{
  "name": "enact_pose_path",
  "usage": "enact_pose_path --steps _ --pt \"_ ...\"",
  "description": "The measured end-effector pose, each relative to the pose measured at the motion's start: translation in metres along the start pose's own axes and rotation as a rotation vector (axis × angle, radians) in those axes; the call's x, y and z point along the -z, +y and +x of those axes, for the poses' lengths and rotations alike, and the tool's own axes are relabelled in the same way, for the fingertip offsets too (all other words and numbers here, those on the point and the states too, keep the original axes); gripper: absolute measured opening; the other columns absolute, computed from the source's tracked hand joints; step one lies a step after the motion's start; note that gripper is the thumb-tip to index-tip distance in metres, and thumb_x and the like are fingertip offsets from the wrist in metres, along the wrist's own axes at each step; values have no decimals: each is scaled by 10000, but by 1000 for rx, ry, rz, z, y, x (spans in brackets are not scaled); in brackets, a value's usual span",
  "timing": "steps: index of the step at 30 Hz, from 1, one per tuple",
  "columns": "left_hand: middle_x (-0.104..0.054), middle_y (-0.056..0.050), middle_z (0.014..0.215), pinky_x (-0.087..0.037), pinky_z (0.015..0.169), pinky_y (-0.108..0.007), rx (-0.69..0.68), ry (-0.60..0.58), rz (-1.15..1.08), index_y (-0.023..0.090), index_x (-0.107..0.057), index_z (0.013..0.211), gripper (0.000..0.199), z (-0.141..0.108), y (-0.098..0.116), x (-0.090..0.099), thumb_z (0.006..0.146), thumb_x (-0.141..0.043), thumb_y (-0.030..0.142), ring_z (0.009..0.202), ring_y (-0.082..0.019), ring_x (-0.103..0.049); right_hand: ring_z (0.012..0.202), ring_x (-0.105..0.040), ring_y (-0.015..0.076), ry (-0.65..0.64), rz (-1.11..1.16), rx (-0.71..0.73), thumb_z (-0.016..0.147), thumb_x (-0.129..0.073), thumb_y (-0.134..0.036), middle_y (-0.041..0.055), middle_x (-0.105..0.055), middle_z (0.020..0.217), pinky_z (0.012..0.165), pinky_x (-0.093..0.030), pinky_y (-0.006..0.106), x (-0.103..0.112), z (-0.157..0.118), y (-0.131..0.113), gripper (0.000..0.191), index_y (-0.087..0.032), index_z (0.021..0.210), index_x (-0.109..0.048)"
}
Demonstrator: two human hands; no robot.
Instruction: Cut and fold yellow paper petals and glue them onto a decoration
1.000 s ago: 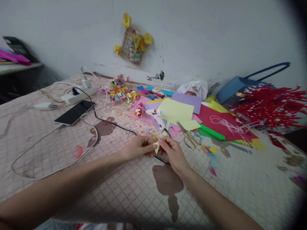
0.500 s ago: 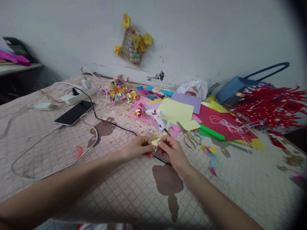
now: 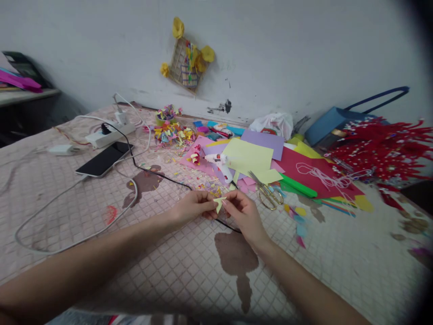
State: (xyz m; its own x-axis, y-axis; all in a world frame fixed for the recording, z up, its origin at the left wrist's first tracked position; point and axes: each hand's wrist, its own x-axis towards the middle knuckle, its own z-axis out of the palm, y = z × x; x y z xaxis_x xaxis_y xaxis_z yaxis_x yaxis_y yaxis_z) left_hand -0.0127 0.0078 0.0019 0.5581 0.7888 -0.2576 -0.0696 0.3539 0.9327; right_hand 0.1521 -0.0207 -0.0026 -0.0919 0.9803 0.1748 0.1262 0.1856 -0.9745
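Between my fingertips is a small piece of pale yellow paper [image 3: 219,204], creased into a pointed shape. My left hand [image 3: 198,205] pinches its left side, and my right hand [image 3: 241,210] grips the right side between thumb and fingers. Just beyond my hands lies a white glue gun [image 3: 220,166], resting on coloured paper with its nozzle toward a small pink-and-red paper piece [image 3: 195,155]. To the right of the glue gun are gold-handled scissors [image 3: 269,194]. A black cord [image 3: 162,177] passes beneath my hands.
Coloured paper sheets [image 3: 250,155] and a green roll [image 3: 299,186] cover the back right, beside red beaded decorations [image 3: 382,149] and a blue bag [image 3: 326,128]. A phone [image 3: 104,159], a power strip [image 3: 110,135] and white cables lie left. Paper scraps [image 3: 174,134] are heaped at the back.
The yellow paper piece has turned between my fingers and now shows a folded, pointed form. My right fingers have shifted slightly; both hands stay in nearly the same place.
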Motion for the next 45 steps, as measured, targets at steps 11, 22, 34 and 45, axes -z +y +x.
enact_pose_path --steps 11,22,34,45 --pt "-670 -33 639 -483 584 -213 50 -39 -170 110 -615 699 225 1 0 4 648 -735 293 585 -105 -619 814 -570 173 -4 -372 403 823 -507 -161 50 -590 876 661 -482 295 3 -4 -6 121 -221 845 -610" --pt "-697 -57 679 -500 622 -220 26 -22 -94 101 -649 731 220 -1 3 5 681 -703 309 632 -122 -645 851 -582 177 -29 -479 510 834 -495 -123 57 -600 890 710 -494 308 7 -3 -4 163 -226 890 -608" --pt "-712 -80 714 -521 631 -214 133 -91 -247 92 -651 749 127 5 -1 12 733 -664 216 662 -140 -672 861 -580 167 -155 -670 617 853 -457 -110 59 -585 920 764 -496 300 13 -1 0 210 -234 925 -610" --pt "-716 -99 700 -528 619 -196 175 -60 -266 72 -662 774 157 5 3 12 812 -570 194 635 -133 -677 947 -565 176 -221 -760 652 832 -465 -67 79 -596 1015 828 -483 307 17 -1 -4 262 -214 1000 -602"
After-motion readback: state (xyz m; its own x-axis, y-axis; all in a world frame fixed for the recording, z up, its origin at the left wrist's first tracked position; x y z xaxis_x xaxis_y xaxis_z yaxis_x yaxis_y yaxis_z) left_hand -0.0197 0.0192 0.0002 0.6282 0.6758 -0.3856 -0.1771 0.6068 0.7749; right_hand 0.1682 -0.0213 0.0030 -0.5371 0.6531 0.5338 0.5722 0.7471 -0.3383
